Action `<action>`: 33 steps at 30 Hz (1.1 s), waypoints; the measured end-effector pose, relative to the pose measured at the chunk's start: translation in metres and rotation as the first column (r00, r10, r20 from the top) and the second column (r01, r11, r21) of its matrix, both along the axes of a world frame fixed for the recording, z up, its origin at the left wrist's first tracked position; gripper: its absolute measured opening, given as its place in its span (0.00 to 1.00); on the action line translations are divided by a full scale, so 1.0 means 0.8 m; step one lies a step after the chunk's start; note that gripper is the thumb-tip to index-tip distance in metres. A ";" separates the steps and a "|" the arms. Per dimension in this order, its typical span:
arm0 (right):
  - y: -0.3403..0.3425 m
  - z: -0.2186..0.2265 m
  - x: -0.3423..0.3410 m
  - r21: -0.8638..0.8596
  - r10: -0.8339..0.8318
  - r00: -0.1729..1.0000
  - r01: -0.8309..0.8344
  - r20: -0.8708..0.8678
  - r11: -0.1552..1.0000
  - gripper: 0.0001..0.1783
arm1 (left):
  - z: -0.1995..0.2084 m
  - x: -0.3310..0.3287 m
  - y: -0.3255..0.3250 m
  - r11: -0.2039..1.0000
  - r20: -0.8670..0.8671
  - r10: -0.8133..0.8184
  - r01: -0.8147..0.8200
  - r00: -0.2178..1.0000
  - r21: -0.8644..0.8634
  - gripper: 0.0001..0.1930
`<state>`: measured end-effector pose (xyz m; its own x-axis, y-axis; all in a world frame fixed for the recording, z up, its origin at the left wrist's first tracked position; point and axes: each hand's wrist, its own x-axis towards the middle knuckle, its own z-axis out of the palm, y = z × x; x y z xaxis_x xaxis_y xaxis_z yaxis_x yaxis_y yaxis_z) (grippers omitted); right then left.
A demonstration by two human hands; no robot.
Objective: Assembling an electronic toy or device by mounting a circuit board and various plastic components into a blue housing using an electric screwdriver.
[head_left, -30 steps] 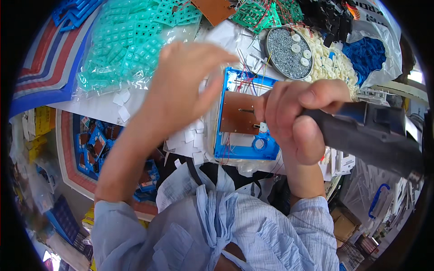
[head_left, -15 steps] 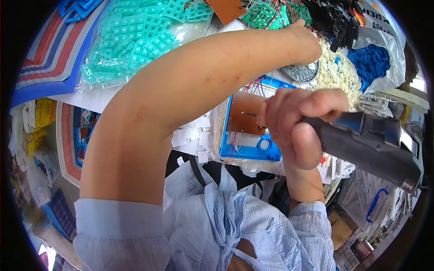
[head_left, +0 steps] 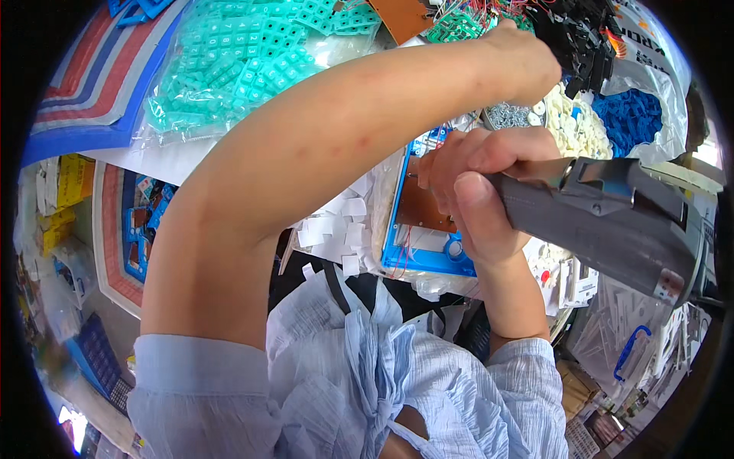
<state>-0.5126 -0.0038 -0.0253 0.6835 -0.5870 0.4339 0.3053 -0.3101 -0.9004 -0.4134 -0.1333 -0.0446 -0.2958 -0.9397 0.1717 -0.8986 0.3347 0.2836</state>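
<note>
over the far side of the bench, the left hand (head_left: 527, 57) reaches across above the round tin of screws (head_left: 511, 115), fingers curled together; what they hold, i cannot tell. nearer, the right hand (head_left: 474, 191) is clamped on a grey electric screwdriver (head_left: 604, 218), its tip at the brown circuit board (head_left: 420, 206) in the blue plastic frame (head_left: 424, 260). white buttons (head_left: 569, 126) lie right of the tin.

We see the desk (head_left: 176, 164), crowded: teal keypads (head_left: 229, 61), white paper scraps (head_left: 336, 229), a blue frame (head_left: 424, 260), white buttons (head_left: 573, 126), screws (head_left: 508, 116).
</note>
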 end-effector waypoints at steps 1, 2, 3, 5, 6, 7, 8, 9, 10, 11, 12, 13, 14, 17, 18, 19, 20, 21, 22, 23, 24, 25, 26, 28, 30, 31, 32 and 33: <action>-0.002 0.002 -0.001 -0.031 0.017 1.000 -0.018 -0.024 0.999 0.16 | 0.009 0.006 0.001 0.999 -0.023 0.044 -0.044 0.999 -0.013 0.15; -0.006 0.002 -0.001 -0.072 0.038 0.998 -0.041 -0.041 0.997 0.16 | 0.019 0.016 -0.001 0.996 -0.110 0.088 -0.088 0.990 0.000 0.14; -0.006 0.003 0.000 -0.077 0.053 0.998 -0.057 -0.042 0.995 0.16 | 0.029 0.027 -0.002 0.991 -0.199 0.131 -0.129 0.971 0.020 0.14; -0.005 0.002 0.001 -0.051 0.080 0.996 -0.081 -0.023 0.995 0.16 | 0.028 0.054 0.016 0.971 -0.545 0.150 -0.226 0.825 -0.076 0.11; -0.003 0.007 0.007 -0.027 0.109 0.994 -0.109 0.007 0.994 0.16 | 0.032 0.082 0.043 0.929 -0.752 0.086 -0.325 0.654 -0.176 0.11; -0.006 0.003 0.001 -0.005 0.095 0.995 -0.095 0.014 0.995 0.16 | 0.044 0.076 0.078 0.895 -0.778 0.092 -0.394 0.622 -0.208 0.11; -0.005 0.004 -0.001 0.023 0.101 0.994 -0.102 0.038 0.995 0.17 | 0.052 0.079 0.112 0.896 -0.826 0.109 -0.415 0.553 -0.159 0.12; -0.004 0.002 -0.002 0.053 0.108 0.992 -0.112 0.063 0.992 0.17 | 0.059 0.083 0.147 0.892 -0.868 0.131 -0.439 0.479 -0.108 0.14; -0.008 0.008 -0.008 0.036 0.084 0.993 -0.088 0.088 0.995 0.19 | 0.053 0.083 0.172 0.904 -0.868 0.171 -0.424 0.467 -0.050 0.12; -0.011 0.014 -0.013 0.023 0.068 0.990 -0.071 0.121 0.997 0.22 | 0.050 0.084 0.199 0.909 -0.859 0.219 -0.416 0.462 0.008 0.11; -0.017 0.018 -0.022 0.008 0.034 0.989 -0.035 0.145 0.999 0.25 | 0.042 0.071 0.230 0.899 -0.781 0.278 -0.438 0.559 0.007 0.07; -0.021 0.028 -0.033 0.003 0.014 0.985 -0.014 0.171 1.000 0.27 | 0.026 0.066 0.259 0.952 -0.715 0.216 -0.305 0.665 0.005 0.09; -0.026 0.038 -0.043 -0.013 0.000 0.985 0.002 0.174 1.000 0.29 | 0.012 0.062 0.285 0.986 -0.640 0.136 -0.168 0.756 0.011 0.13; -0.034 0.054 -0.069 0.013 0.038 0.970 -0.043 0.239 0.999 0.34 | -0.011 0.052 0.332 0.996 -0.609 -0.017 0.065 0.793 0.056 0.17; -0.037 0.060 -0.078 0.030 0.059 0.961 -0.070 0.271 0.997 0.35 | -0.011 0.051 0.338 0.993 -0.562 -0.031 0.091 0.827 0.080 0.17; -0.034 0.066 -0.086 -0.017 -0.023 0.979 0.027 0.203 0.999 0.36 | -0.011 0.050 0.341 0.988 -0.512 -0.046 0.116 0.858 0.105 0.18; -0.029 0.071 -0.094 -0.095 -0.157 0.977 0.172 0.144 0.981 0.37 | -0.010 0.047 0.341 0.986 -0.510 -0.053 0.127 0.859 0.112 0.18; -0.024 0.077 -0.103 -0.178 -0.304 0.949 0.315 0.085 0.932 0.38 | -0.009 0.044 0.339 0.983 -0.507 -0.064 0.142 0.860 0.118 0.18; -0.019 0.083 -0.113 -0.257 -0.446 0.895 0.439 0.032 0.861 0.39 | -0.007 0.041 0.338 0.980 -0.503 -0.074 0.157 0.861 0.124 0.19; -0.012 0.089 -0.120 -0.355 -0.586 0.807 0.570 0.072 0.741 0.38 | -0.005 0.037 0.338 0.986 -0.459 -0.059 0.125 0.887 0.115 0.19; -0.004 0.089 -0.124 -0.399 -0.655 0.732 0.665 0.185 0.631 0.38 | -0.003 0.034 0.341 0.991 -0.412 -0.038 0.089 0.910 0.104 0.20; 0.004 0.088 -0.128 -0.422 -0.714 0.635 0.757 0.295 0.499 0.37 | -0.002 0.031 0.342 0.994 -0.366 -0.017 0.054 0.931 0.092 0.20; 0.016 0.083 -0.127 -0.385 -0.701 0.550 0.831 0.455 0.402 0.37 | -0.002 0.029 0.341 0.995 -0.366 0.002 0.033 0.931 0.090 0.21; 0.043 0.078 -0.153 -0.582 -0.612 0.720 0.664 0.327 0.470 0.33 | -0.001 0.025 0.340 0.996 -0.366 0.038 -0.007 0.930 0.085 0.21; 0.056 0.043 -0.138 -0.564 -0.495 0.860 0.347 -0.127 0.749 0.23 | -0.009 0.030 0.350 0.993 -0.368 0.065 -0.023 0.927 0.116 0.20; 0.062 0.033 -0.130 -0.519 -0.425 0.832 0.202 -0.357 0.831 0.18 | -0.010 0.032 0.349 0.992 -0.382 0.056 -0.009 0.923 0.124 0.20; 0.068 0.008 -0.123 -0.493 -0.377 0.837 0.152 -0.397 0.857 0.18 | -0.010 0.033 0.348 0.992 -0.389 0.051 -0.002 0.920 0.126 0.20; 0.073 -0.011 -0.120 -0.462 -0.322 0.842 0.099 -0.433 0.881 0.17 | -0.009 0.034 0.350 0.992 -0.395 0.052 0.000 0.917 0.129 0.20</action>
